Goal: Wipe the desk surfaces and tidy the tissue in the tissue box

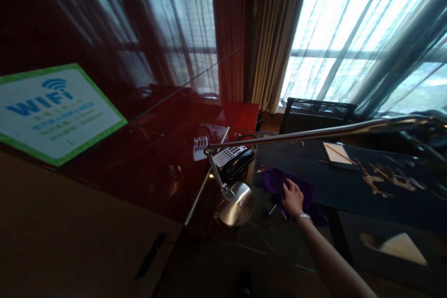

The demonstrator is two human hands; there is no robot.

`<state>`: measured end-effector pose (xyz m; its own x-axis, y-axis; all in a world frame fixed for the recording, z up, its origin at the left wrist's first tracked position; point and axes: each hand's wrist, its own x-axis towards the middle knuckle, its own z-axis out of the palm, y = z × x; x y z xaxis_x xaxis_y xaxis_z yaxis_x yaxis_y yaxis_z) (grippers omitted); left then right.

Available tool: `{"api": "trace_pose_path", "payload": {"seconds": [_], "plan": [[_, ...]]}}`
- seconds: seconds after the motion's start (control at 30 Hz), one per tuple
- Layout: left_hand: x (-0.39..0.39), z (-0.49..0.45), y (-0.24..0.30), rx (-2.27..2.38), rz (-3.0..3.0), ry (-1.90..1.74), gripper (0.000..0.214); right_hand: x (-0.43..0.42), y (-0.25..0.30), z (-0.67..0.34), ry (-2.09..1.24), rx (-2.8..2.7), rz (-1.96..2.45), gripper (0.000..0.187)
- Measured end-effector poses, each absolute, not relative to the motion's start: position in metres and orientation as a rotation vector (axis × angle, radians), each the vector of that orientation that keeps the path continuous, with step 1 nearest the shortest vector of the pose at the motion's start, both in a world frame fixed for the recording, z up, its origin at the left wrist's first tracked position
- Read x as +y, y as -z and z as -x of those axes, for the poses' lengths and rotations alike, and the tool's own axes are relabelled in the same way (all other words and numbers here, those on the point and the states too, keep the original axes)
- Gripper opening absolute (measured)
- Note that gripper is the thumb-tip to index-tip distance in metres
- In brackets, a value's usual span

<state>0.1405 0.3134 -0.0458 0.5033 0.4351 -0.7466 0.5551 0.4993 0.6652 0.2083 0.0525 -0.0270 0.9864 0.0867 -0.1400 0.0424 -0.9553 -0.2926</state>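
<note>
My right hand (293,198) reaches in from the lower right, with a pale band at the wrist. It presses down on a crumpled purple cloth (274,180), fingers bent into the fabric. The cloth lies on the dark desk top (296,156), and part of it hangs to the right of my wrist. Just left of the cloth is a desk telephone (234,156) with a black handset. A metal lamp head (239,207) hangs in front of the phone. My left hand is out of the picture.
The lamp's long metal arm (314,134) crosses above the desk. A notepad (339,154) lies farther right. Behind the desk stands a chair (317,111). A glossy red-brown panel (167,158) with a WIFI sign (63,111) fills the left.
</note>
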Motion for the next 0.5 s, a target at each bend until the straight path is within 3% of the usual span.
{"api": "trace_pose_path", "payload": {"seconds": [0.13,0.23,0.3,0.33,0.43,0.5], "plan": [[0.323,-0.135,0.023,1.008,-1.141,0.100,0.043,0.080,0.064,-0.103,-0.480,-0.451,2.746,0.065],[0.320,-0.136,0.006,0.914,-1.169,0.117,0.052,0.071,0.067,-0.041,-0.851,-0.668,2.500,0.047],[0.311,-0.140,-0.001,0.874,-1.191,0.123,0.062,0.054,0.047,-0.057,-0.666,-0.600,2.386,0.044],[0.305,-0.142,-0.004,0.862,-1.204,0.115,0.063,0.046,0.033,-0.080,-0.480,-0.519,2.396,0.051],[0.281,-0.145,-0.011,0.821,-1.244,0.080,0.037,0.031,-0.002,-0.158,-0.153,-0.250,2.564,0.075],[0.259,-0.138,-0.016,0.816,-1.295,0.061,0.028,0.032,-0.005,-0.177,-0.215,-0.184,2.623,0.071]]}}
